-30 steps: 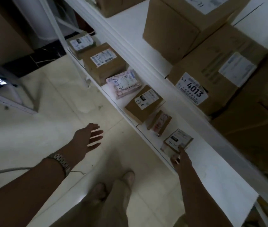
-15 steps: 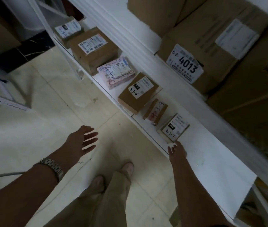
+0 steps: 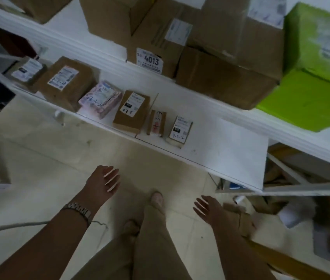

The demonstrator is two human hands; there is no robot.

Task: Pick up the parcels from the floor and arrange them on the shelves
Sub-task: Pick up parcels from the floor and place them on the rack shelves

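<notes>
A low white shelf (image 3: 230, 150) carries a row of parcels. At its right end stands a small labelled parcel (image 3: 180, 130), beside a narrow one (image 3: 157, 123) and a flat brown box (image 3: 131, 112). Further left lie a pink padded parcel (image 3: 100, 99) and two brown boxes (image 3: 65, 81). My left hand (image 3: 103, 182), with a watch on its wrist, hangs over the floor with fingers spread and empty. My right hand (image 3: 208, 209) is also empty and relaxed, below the shelf edge. Brown parcels (image 3: 240, 217) lie on the floor at the right, blurred.
The upper shelf (image 3: 99, 49) holds large cardboard boxes, one labelled 4013 (image 3: 150, 61), and a green box (image 3: 311, 77). More cardboard and packaging lies under the shelf at the right. My legs and shoes stand on the pale tiled floor (image 3: 38, 168). A cable runs along the floor at the left.
My right hand let go of the small labelled parcel on the low shelf and drew back and down. The view swung right, showing the green box and floor parcels.
</notes>
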